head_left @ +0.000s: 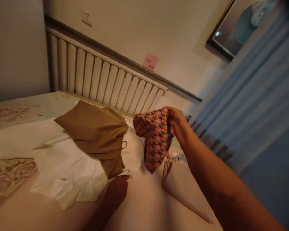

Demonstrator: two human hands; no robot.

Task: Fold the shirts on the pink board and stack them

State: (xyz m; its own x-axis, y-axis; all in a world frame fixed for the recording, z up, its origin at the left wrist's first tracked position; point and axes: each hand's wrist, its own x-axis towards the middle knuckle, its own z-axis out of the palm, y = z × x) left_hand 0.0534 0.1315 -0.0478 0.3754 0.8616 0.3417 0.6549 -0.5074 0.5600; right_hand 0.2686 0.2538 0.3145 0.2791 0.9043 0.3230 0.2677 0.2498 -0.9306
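In my right hand point(175, 116) is a red cloth point(157, 138) with a repeating dark and green pattern. It hangs from my closed fingers above the bed, folded over on its left side. My left hand point(119, 185) is low at the lower edge of a brown garment point(93, 128) and touches the white fabric point(72, 173) there. Its fingers are dark and mostly hidden, so their grip does not show. A thin drawstring loop sticks out from the brown garment, which lies spread over the white fabric.
A pale pink folded cloth or pillow point(185, 186) lies right of the patterned cloth. Floral bedding point(13, 176) shows at the left. Behind the bed are a radiator point(103, 77), a wall with a pink note point(150, 61), and a blue curtain point(252, 96) at the right.
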